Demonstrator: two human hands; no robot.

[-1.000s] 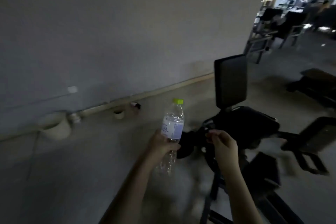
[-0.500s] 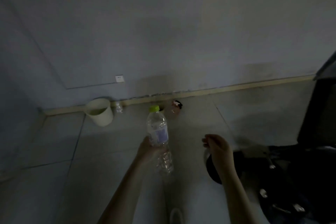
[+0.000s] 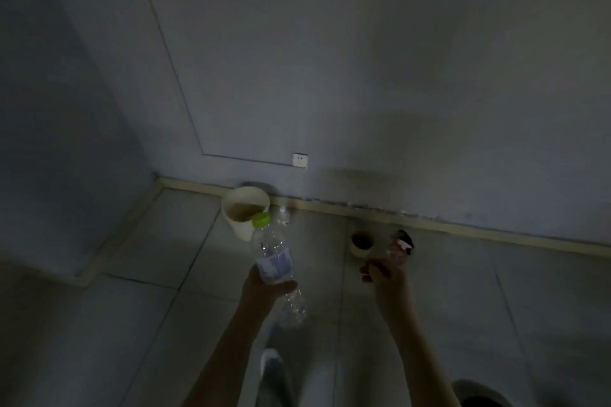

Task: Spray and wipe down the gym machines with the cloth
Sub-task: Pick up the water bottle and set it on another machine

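Over floor (image 3: 132,324), left hand (image 3: 264,287) grips bottle (image 3: 274,258); right hand (image 3: 386,281) apart.

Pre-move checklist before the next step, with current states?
1. Bottle held: ok, left hand grips it.
2. Cap on: ok.
3. Right hand free: cannot tell, fingers curled, too dark to see inside.
4. Cloth in view: not ok, none seen.
5. Machine in view: not ok, only wall and floor show.
6. Floor ahead free: not ok, bucket stands by the wall.
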